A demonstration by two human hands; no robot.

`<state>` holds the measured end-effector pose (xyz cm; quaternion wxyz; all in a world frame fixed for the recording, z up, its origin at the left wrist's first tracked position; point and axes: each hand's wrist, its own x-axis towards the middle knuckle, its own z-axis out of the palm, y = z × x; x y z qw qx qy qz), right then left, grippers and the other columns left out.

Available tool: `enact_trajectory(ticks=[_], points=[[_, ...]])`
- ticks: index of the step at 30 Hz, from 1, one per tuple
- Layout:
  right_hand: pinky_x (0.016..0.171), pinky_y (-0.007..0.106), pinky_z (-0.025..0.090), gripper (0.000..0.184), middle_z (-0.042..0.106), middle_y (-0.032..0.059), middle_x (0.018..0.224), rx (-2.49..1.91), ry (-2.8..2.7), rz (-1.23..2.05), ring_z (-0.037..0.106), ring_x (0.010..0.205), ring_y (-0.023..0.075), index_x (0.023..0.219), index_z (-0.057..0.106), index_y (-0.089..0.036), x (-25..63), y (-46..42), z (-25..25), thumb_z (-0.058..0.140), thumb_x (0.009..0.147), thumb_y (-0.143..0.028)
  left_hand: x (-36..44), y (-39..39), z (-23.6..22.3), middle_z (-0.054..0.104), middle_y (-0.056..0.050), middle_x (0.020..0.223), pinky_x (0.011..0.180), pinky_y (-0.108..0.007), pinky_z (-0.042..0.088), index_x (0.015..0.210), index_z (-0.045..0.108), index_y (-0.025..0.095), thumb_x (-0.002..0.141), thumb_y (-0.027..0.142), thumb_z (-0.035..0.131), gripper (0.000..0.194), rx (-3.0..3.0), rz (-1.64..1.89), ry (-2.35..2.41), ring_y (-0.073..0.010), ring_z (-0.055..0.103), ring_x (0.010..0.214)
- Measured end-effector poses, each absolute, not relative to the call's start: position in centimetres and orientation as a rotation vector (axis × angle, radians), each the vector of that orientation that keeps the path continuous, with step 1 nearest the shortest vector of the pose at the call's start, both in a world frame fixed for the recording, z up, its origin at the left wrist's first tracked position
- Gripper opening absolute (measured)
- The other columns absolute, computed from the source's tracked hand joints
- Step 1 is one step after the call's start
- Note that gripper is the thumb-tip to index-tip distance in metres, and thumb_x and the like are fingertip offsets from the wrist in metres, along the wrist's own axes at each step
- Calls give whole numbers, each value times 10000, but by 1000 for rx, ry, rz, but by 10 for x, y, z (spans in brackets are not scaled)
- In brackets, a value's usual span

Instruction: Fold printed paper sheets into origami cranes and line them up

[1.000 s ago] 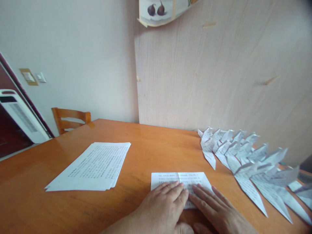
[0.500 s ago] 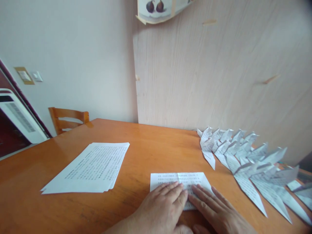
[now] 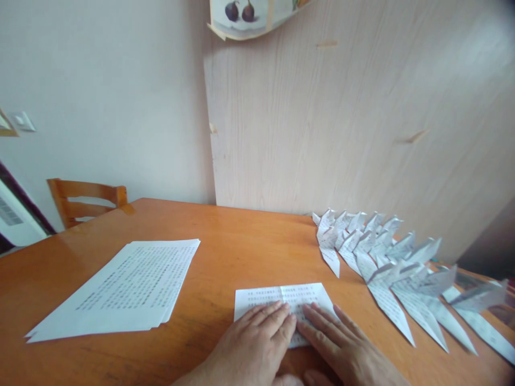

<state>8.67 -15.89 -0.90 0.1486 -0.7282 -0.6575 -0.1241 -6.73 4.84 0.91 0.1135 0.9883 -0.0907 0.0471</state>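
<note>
A folded sheet of printed paper (image 3: 257, 297) lies on the wooden table in front of me, with a crease down its middle. My left hand (image 3: 257, 335) rests flat on its left part, fingers stretched out. On the right part my right hand (image 3: 341, 338) also lies flat, its fingers slightly spread. The two hands' fingertips almost meet near the crease. Both hands cover the paper's lower part, and the thumbs show only in part at the bottom edge.
A stack of printed sheets (image 3: 129, 284) lies on the left of the table (image 3: 241, 236). Rows of folded paper figures (image 3: 386, 268) stand along the right side. A wooden chair (image 3: 88, 195) is beyond the far left corner, and a wall panel (image 3: 301, 118) rises behind the table.
The view has turned slightly to the right, so the scene sits further left. Both hands stay flat on the folded paper with hardly any movement.
</note>
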Motion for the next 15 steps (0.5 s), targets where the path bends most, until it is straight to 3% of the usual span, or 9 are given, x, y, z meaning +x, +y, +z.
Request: enact_trajectory(ticks=[7,15], points=[[1061,432,512,626,567,79,1435,-2114,-1875,-468,597,1260,304,1471,496,-274,76,-162,3,658,893,-452,-68,47,9,325,-104,1595,1209,-404,287,1550,301,184,934,540,543,752,2895,143,-269,-272,307,1473],[1041,402,535,673,559,53,1439,-2080,-1907,-377,588,1268,298,1512,420,-323,84,-161,6,669,897,-437,-68,45,16,343,-111,1587,1210,-402,277,1543,316,174,950,543,512,724,2881,133,-277,-271,308,1472]])
